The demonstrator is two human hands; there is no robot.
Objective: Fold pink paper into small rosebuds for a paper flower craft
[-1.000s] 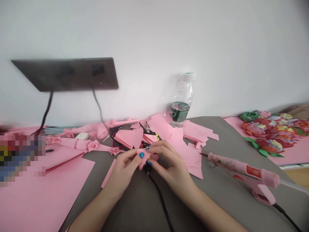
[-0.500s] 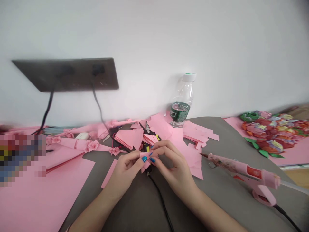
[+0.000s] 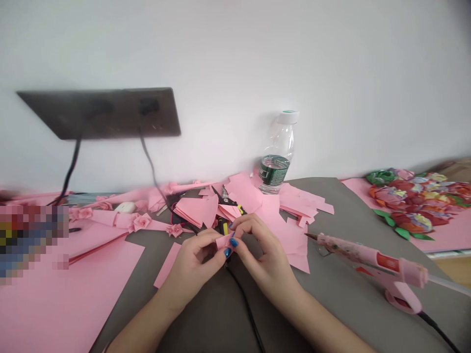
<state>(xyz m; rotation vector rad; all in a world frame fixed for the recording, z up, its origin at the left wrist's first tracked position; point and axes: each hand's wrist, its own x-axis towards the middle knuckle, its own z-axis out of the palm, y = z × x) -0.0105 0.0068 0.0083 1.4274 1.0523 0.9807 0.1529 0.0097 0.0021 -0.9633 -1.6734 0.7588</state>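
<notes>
Paper in your fingers: you have a small folded pink paper (image 3: 223, 241) just above the table's (image 3: 198, 323) middle, with the black-and-yellow hand tool (image 3: 230, 201) beyond it.
Left grip: your left hand (image 3: 191, 264) pinches the paper's left part between thumb and curled fingers.
Right grip: your right hand (image 3: 263, 252) pinches its right end, thumb and forefinger nearly meeting.
Change: half a second ago a flap hung down towards you; now your left thumb sits lower and farther right, just below your right thumb, and only a narrow band shows.
Paper's long axis: the visible band runs left to right, its right end tipped slightly far; its far side is hidden.
Glue gun: the pink glue gun (image 3: 368, 256) lies right of your hands, nozzle pointing left, a translucent stick protruding from its rear.
Bottle: the clear capped bottle (image 3: 276, 164) stands at the far wall; you cannot tell whether liquid is inside.
</notes>
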